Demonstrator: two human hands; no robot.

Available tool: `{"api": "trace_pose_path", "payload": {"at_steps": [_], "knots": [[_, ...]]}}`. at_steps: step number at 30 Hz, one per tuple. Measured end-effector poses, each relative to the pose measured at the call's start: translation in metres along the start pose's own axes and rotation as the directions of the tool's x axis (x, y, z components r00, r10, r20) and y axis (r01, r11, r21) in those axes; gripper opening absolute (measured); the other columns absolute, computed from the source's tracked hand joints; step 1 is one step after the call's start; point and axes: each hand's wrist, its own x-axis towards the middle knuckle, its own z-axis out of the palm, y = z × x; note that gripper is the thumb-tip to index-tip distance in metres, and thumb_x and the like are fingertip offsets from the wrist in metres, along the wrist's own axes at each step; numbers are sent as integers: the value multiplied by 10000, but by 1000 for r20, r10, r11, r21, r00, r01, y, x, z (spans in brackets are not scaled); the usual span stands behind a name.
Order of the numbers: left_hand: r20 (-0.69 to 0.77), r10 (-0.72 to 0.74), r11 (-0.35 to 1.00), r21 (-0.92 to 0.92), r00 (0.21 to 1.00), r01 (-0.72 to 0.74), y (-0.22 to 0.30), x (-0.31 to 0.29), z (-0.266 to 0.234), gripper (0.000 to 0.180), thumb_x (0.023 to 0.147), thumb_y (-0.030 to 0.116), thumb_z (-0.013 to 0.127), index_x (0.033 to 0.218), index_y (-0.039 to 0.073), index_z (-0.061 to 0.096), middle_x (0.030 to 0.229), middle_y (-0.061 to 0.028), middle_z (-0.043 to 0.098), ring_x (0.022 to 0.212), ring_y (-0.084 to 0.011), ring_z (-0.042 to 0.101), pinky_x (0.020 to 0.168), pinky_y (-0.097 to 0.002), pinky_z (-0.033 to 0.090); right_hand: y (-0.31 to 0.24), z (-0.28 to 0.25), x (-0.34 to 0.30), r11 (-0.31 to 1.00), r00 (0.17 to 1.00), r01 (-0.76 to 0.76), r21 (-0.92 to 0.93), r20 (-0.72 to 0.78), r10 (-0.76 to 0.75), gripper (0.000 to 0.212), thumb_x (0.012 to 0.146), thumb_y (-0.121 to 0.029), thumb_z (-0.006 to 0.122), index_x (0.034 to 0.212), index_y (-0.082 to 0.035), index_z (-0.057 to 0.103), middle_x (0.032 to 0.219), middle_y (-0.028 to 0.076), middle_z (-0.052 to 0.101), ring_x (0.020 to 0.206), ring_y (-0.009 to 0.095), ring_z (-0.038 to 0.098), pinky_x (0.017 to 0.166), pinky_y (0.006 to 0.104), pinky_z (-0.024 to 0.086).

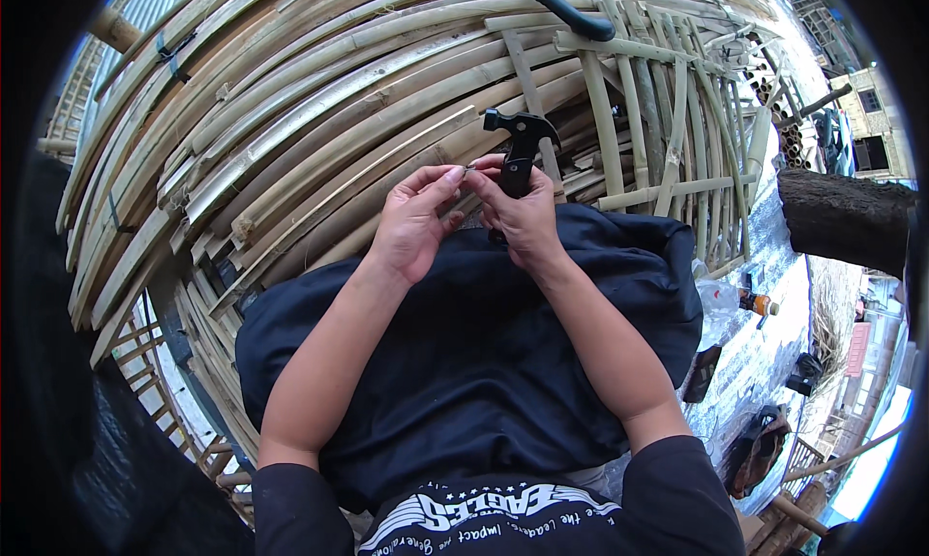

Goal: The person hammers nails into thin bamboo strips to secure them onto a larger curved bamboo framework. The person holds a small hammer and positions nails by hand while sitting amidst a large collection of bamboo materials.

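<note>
The left hand (413,219) pinched a tiny piece (468,169); the right hand (524,217), fingers also gripping a hammer (520,145), seemed apt to fumble it among bamboo strips (406,101)

left hand (414,229) and right hand (527,224): fingertips meeting at a small piece (468,169). black hammer (520,142): in right hand, head far. bamboo slats (334,120): far, left. dark cloth (440,362): near, under forearms. bottle (761,303): right.

The hammer (519,148) sits in the right hand (529,219); left of it, the left hand (412,223) with a small piece (468,169); beyond it, bamboo strips (382,116); right of it, a lattice (675,120); nearside, cloth (464,333).
</note>
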Motion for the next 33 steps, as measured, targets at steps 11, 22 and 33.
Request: {"api": "trace_pose_path", "payload": {"at_steps": [11,22,33], "knots": [[0,-47,999,20,999,47,1,7,-5,79,994,220,729,1068,192,731,923,79,705,841,-29,634,756,-271,504,8,-10,10,999,1000,-20,-27,19,20,82,940,-97,785,979,-44,736,726,-31,650,522,25,524,457,199,397],[447,577,-429,878,683,-212,45,40,-29,302,855,151,780,1150,145,716,1105,-31,670,1117,-253,599,896,-433,442,0,-19,57,959,978,116,-259,-139,-156,89,966,-71,738,1023,-6,713,938,126,773,505,18,495,462,193,368],[489,592,-474,854,640,-215,41,47,-30,234,850,152,782,1079,163,737,1016,-2,679,1044,-233,613,859,-423,446,23,-14,80,864,949,212,-456,-115,-294,88,904,-91,797,892,-15,754,715,-66,628,609,3,518,532,203,389]]}}
